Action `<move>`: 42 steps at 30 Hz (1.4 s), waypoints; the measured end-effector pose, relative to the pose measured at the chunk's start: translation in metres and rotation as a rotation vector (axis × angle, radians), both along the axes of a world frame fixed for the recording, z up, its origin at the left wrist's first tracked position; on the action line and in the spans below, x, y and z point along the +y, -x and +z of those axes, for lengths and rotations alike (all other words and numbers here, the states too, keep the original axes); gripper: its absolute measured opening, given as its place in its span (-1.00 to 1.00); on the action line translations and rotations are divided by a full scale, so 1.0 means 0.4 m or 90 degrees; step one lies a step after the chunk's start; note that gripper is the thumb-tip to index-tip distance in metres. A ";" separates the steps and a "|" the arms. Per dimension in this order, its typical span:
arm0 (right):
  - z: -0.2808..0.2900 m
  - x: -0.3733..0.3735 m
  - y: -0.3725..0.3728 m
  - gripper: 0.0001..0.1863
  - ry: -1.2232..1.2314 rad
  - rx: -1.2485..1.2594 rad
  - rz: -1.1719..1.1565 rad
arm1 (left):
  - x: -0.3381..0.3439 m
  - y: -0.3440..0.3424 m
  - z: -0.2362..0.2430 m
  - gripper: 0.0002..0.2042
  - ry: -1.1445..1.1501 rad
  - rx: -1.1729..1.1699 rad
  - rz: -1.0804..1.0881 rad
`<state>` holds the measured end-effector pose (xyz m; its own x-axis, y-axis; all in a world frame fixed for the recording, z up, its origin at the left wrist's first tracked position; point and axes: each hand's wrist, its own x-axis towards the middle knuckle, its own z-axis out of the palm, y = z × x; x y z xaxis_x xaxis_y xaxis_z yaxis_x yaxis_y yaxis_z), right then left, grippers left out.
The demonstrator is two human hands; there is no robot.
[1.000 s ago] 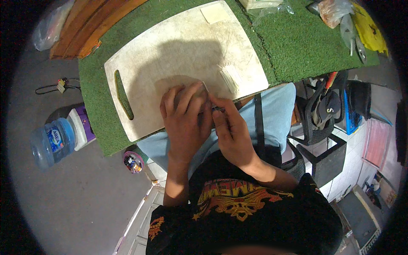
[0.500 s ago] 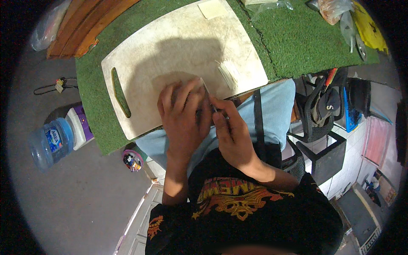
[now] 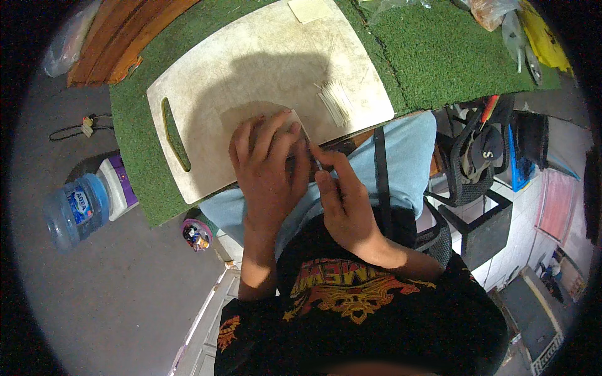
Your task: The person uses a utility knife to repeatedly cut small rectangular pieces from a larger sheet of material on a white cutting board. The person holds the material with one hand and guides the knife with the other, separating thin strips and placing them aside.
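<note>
from the hands, separated strips (image 3: 337,105) lie at one o'clock on the board (image 3: 194,88) and a sheet (image 3: 310,9) sits whole at twelve, the right hand's (image 3: 350,210) fingers clamped on a thin tool (image 3: 318,165) by the pale piece (image 3: 303,127) under the left hand (image 3: 266,172), whose grip i cannot tell.

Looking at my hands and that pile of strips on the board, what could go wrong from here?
The right hand pinches a thin object close to the left hand; its edge is too small to judge, but if sharp, a slip might nick a finger. The pale strips lie fanned near the edge of the cutting board, so a bump could scatter some.
</note>
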<state>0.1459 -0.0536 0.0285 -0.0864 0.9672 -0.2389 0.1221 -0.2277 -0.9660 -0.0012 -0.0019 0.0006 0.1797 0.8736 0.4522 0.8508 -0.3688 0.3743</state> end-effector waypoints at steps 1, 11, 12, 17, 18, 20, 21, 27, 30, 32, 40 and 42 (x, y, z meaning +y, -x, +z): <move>-0.001 0.000 0.002 -0.63 -0.015 -0.003 -0.004 | -0.001 0.000 0.000 -0.77 0.006 0.004 0.001; 0.006 -0.026 -0.010 -0.62 -0.003 0.003 -0.006 | 0.001 0.000 0.006 -0.81 0.015 -0.004 0.000; 0.011 -0.030 -0.011 -0.61 0.007 -0.002 -0.006 | 0.000 0.000 0.007 -0.81 0.017 -0.007 0.000; 0.027 -0.043 -0.026 -0.61 0.042 -0.009 0.009 | -0.001 0.001 0.008 -0.82 0.024 -0.004 0.003; 0.028 -0.044 -0.029 -0.61 0.041 -0.011 0.012 | -0.001 0.002 0.008 -0.81 0.022 0.000 0.002; 0.024 -0.046 -0.033 -0.61 0.041 0.012 0.011 | -0.001 0.003 0.005 -0.80 0.014 0.006 0.002; 0.023 -0.047 -0.034 -0.60 0.040 0.023 0.009 | -0.001 0.003 0.004 -0.80 0.011 0.009 0.002; 0.032 -0.041 -0.035 -0.60 0.037 0.050 0.013 | -0.004 0.008 -0.008 -0.80 -0.005 0.022 0.002; 0.037 -0.015 -0.041 -0.62 0.063 0.027 0.014 | -0.002 0.012 -0.013 -0.79 -0.024 -0.011 -0.004; 0.029 0.012 -0.038 -0.64 0.049 0.076 0.017 | -0.003 0.013 -0.014 -0.80 -0.022 -0.009 -0.003; -0.018 0.073 -0.003 -0.65 -0.009 0.137 0.024 | -0.005 0.014 -0.005 -0.82 0.002 -0.011 -0.002; -0.022 0.074 0.001 -0.65 0.014 0.173 0.019 | -0.004 0.014 -0.004 -0.82 0.011 -0.004 -0.003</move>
